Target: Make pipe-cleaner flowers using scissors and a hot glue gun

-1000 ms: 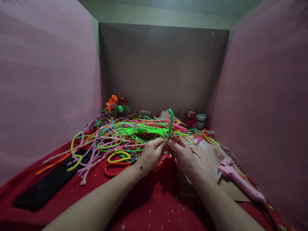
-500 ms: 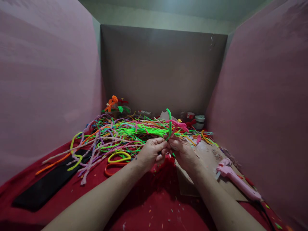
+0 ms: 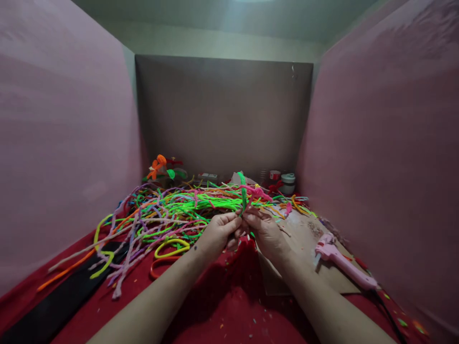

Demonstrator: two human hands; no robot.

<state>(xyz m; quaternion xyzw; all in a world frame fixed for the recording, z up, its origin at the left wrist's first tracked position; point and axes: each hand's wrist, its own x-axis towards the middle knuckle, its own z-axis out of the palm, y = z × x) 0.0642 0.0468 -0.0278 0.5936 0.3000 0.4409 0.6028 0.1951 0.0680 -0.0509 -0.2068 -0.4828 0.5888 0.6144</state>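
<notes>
My left hand and my right hand meet at the middle of the table, fingertips together. Both pinch the lower end of a green pipe cleaner that stands up from my fingers and curves at its top. Right behind my hands lies a wide tangled heap of pipe cleaners in neon green, pink, orange, purple and yellow. Scissors with yellow and orange handles lie just left of my left hand.
A pink glue gun rests on a cardboard sheet at the right. A red cloth covers the table, with a black strip at the left. Finished pipe-cleaner flowers and small jars stand at the back. Pink panels wall both sides.
My hands have closed tighter together on the green pipe cleaner, which stands shorter above my fingers. The view has shifted slightly, so everything sits a little lower and to the left.
</notes>
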